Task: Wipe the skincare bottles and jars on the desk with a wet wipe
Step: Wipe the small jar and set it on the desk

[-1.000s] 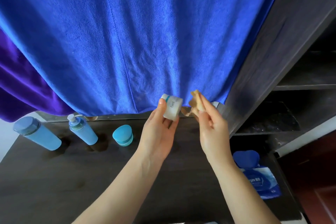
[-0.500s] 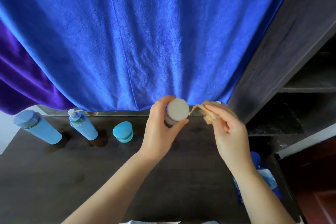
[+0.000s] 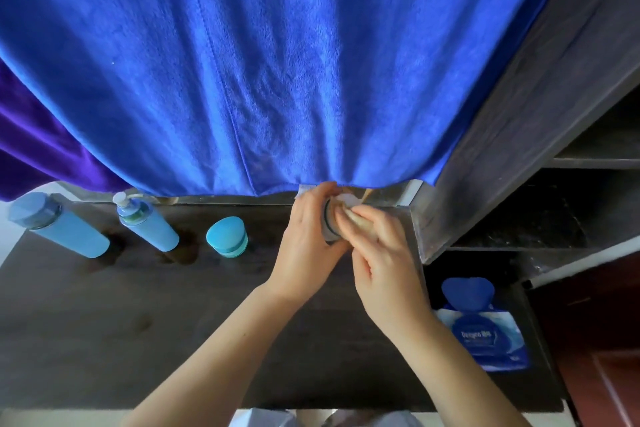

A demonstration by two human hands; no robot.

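Dark wood surface (image 3: 138, 340) lies under my two bare arms. Down at my right sits a blue pack of wipes (image 3: 485, 336), lower than the surface. Farther out, my left hand (image 3: 304, 246) has its grip wrapped around a small jar (image 3: 329, 222), held up above the surface. My right hand (image 3: 384, 263) has its grip pinched on a wet wipe (image 3: 346, 201), pressed onto the jar's end. Off to the left stand a round blue jar (image 3: 227, 236), a pump bottle (image 3: 145, 220) and a capped bottle (image 3: 55, 224). Behind everything hangs a big blue cloth (image 3: 277, 62).
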